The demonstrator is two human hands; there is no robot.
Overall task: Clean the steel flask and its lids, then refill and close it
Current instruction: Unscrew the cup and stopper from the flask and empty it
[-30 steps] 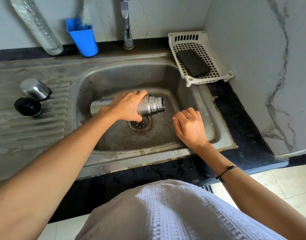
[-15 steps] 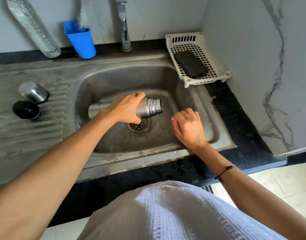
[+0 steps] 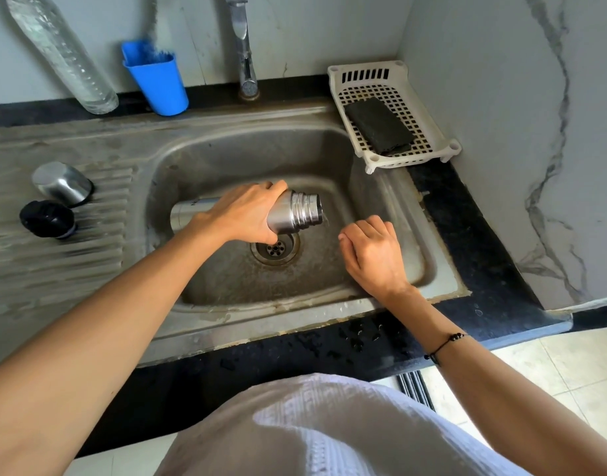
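My left hand (image 3: pixel 247 214) grips the steel flask (image 3: pixel 297 211) around its shoulder and holds it on its side over the sink basin (image 3: pixel 381 214), threaded open mouth pointing right and slightly down, just above the drain (image 3: pixel 275 249). My right hand (image 3: pixel 372 250) hovers to the right of the mouth with fingers loosely curled, holding nothing. On the ribbed drainboard (image 3: pixel 54 269) at the left lie the steel cup lid (image 3: pixel 62 183) and the black inner stopper (image 3: pixel 48 218).
A tap (image 3: pixel 242 46) stands behind the basin. A blue cup (image 3: pixel 156 79) and a clear plastic bottle (image 3: pixel 60 53) lean against the back wall. A white perforated tray (image 3: pixel 429 132) at the right holds a dark scrub pad (image 3: pixel 379 127). A wall is close on the right.
The flask's mouth has tipped slightly lower towards the drain. Both hands stay nearly where they were.
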